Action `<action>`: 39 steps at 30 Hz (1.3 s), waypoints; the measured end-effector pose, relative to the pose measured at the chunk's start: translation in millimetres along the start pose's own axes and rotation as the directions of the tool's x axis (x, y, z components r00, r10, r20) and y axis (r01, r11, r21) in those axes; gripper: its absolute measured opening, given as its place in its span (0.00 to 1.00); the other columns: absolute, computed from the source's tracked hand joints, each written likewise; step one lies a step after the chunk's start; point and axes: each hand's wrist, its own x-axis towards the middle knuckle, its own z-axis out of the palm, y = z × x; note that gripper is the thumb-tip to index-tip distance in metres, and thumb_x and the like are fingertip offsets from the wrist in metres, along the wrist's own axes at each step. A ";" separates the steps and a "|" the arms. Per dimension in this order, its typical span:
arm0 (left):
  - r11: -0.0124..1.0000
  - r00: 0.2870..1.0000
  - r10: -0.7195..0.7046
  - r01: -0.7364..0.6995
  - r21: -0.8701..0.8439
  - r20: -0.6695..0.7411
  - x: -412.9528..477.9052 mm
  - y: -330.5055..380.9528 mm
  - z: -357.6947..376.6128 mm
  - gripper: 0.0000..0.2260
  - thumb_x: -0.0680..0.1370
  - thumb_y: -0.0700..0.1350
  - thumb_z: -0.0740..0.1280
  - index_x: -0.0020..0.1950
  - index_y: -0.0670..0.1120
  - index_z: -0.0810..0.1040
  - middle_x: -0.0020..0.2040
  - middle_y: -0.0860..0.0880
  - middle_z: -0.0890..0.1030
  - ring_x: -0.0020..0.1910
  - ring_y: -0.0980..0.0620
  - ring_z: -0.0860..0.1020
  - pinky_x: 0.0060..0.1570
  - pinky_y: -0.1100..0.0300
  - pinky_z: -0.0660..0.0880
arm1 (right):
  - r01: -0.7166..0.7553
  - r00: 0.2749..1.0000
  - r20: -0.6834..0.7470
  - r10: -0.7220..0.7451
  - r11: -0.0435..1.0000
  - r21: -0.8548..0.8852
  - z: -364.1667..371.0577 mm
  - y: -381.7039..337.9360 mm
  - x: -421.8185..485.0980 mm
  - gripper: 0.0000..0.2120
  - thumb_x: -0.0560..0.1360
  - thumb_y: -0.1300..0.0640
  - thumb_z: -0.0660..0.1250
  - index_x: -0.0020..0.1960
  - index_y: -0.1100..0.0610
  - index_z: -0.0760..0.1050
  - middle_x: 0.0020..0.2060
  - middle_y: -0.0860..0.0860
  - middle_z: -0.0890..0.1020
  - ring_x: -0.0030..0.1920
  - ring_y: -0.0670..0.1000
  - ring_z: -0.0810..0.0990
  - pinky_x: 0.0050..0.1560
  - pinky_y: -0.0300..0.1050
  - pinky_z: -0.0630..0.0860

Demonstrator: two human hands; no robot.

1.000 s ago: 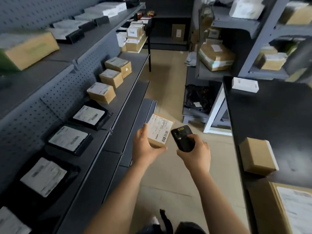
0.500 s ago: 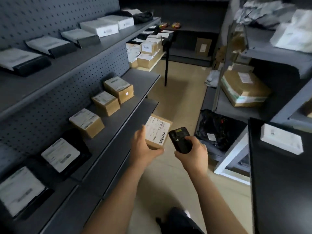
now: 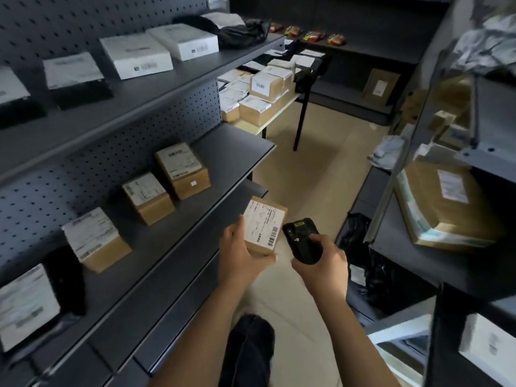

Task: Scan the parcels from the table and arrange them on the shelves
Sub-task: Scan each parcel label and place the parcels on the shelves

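Parcel [image 3: 264, 224] carried farther along shelf [image 3: 223, 163], scanner [image 3: 303, 241] alongside

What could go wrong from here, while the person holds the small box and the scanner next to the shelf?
1. The left hand grips the box by its near end only, in the air beside the shelf; it might slip and fall.
2. The scanner in the right hand sits very close beside the barcode, perhaps off angle, so the scan may fail.
3. On that shelf three boxes stand in a row; careless placing could push one.
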 end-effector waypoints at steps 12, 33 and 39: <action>0.998 0.976 -0.064 0.065 -0.003 -0.207 225.0 10.8 27.6 0.47 0.64 0.55 0.78 0.77 0.54 0.57 0.69 0.52 0.60 0.68 0.49 0.62 0.63 0.53 0.70 | 0.146 0.985 0.090 -0.148 0.989 0.027 80.3 -50.4 243.0 0.29 0.61 0.58 0.79 0.60 0.52 0.77 0.51 0.52 0.82 0.47 0.50 0.80 0.42 0.39 0.73; 0.928 0.786 -0.317 0.372 -0.005 -0.530 405.7 -35.2 55.2 0.44 0.69 0.64 0.71 0.78 0.57 0.52 0.78 0.55 0.50 0.74 0.43 0.52 0.70 0.44 0.63 | 0.462 0.764 0.395 -0.510 0.860 0.217 240.3 -92.0 458.7 0.28 0.59 0.56 0.79 0.57 0.54 0.78 0.48 0.51 0.82 0.50 0.52 0.79 0.42 0.40 0.70; 0.894 0.744 -0.383 0.448 -0.018 -0.547 401.0 -11.4 45.2 0.46 0.69 0.66 0.70 0.79 0.53 0.51 0.79 0.53 0.52 0.76 0.46 0.51 0.73 0.45 0.53 | 0.471 0.746 0.421 -0.516 0.855 0.215 216.6 -99.1 459.2 0.29 0.59 0.56 0.81 0.58 0.54 0.78 0.50 0.50 0.82 0.51 0.51 0.79 0.44 0.37 0.69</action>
